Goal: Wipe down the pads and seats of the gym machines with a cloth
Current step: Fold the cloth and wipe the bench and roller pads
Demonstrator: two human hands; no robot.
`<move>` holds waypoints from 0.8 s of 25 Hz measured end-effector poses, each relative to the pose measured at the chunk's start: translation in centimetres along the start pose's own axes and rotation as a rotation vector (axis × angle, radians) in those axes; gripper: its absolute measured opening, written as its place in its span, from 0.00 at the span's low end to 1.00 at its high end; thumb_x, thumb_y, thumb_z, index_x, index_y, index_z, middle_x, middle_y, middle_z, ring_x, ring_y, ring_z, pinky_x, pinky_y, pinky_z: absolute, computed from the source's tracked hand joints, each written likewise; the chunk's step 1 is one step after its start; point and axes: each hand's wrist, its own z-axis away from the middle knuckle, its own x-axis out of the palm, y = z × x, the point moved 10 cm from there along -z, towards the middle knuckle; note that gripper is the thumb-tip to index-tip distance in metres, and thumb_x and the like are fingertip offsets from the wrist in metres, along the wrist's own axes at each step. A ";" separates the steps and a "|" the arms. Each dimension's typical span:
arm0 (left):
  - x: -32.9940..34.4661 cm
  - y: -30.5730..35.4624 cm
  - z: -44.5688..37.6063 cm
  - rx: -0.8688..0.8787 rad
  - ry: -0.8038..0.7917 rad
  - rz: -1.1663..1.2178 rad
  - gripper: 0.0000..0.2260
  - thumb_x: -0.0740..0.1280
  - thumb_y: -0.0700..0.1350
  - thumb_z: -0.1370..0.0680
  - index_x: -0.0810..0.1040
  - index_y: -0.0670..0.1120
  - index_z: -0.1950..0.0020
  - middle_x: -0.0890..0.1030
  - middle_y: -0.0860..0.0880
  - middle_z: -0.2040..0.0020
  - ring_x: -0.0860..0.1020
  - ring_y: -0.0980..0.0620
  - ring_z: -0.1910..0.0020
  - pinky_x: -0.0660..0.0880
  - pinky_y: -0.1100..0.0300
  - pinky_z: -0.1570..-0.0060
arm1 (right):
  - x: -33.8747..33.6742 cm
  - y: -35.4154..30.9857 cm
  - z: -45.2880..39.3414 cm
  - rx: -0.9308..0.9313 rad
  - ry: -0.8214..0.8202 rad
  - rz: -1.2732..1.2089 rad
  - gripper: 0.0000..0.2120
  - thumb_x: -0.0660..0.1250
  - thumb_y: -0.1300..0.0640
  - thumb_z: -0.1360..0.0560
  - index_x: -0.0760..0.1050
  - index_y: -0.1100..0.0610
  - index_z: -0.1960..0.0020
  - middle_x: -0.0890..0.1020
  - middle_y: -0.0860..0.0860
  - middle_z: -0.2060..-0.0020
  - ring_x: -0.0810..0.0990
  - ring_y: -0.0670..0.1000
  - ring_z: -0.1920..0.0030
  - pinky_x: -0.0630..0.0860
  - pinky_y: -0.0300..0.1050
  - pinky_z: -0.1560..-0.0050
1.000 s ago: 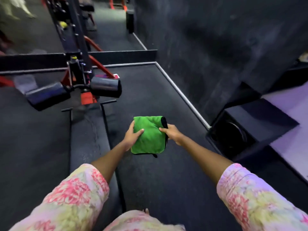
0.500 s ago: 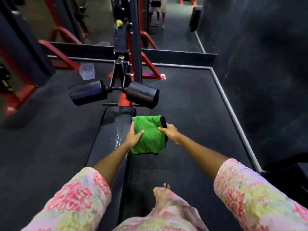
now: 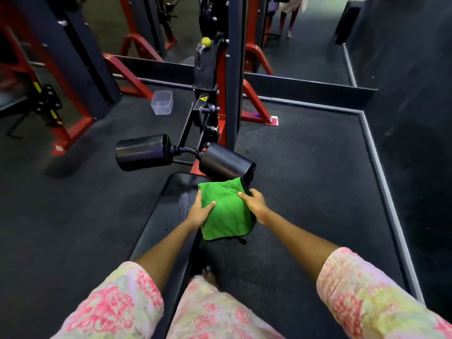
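A folded green cloth (image 3: 226, 211) hangs in the air between both hands. My left hand (image 3: 199, 212) grips its left edge, thumb on top. My right hand (image 3: 254, 204) pinches its right, black-trimmed edge. Below the cloth runs a long black bench seat (image 3: 161, 221) with a wet streak near its far end. Two black roller pads stand just past the seat: the left roller (image 3: 144, 155) and the right roller (image 3: 226, 162), whose near end almost touches the cloth's top corner.
The machine's black and red upright frame (image 3: 232, 69) rises behind the rollers. A clear plastic tub (image 3: 162, 102) sits on the dark floor at the left. Red frames of other machines stand farther left. A grey floor border (image 3: 381, 172) and a dark wall run along the right.
My view has swung left and nearer, bringing the seat and rollers under my hands. The cloth stays held by both hands the same way, now close to the right roller.
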 end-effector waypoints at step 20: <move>9.9 -2.5 -20.1 -0.298 -0.142 0.350 0.51 0.73 0.52 0.36 0.43 0.51 0.23 0.70 0.43 0.30 0.72 0.44 0.35 0.69 0.45 0.35 | 3.9 -12.4 -19.8 -0.372 -0.135 1.024 0.21 0.65 0.46 0.26 0.68 0.53 0.37 0.70 0.55 0.38 0.67 0.58 0.36 0.65 0.54 0.39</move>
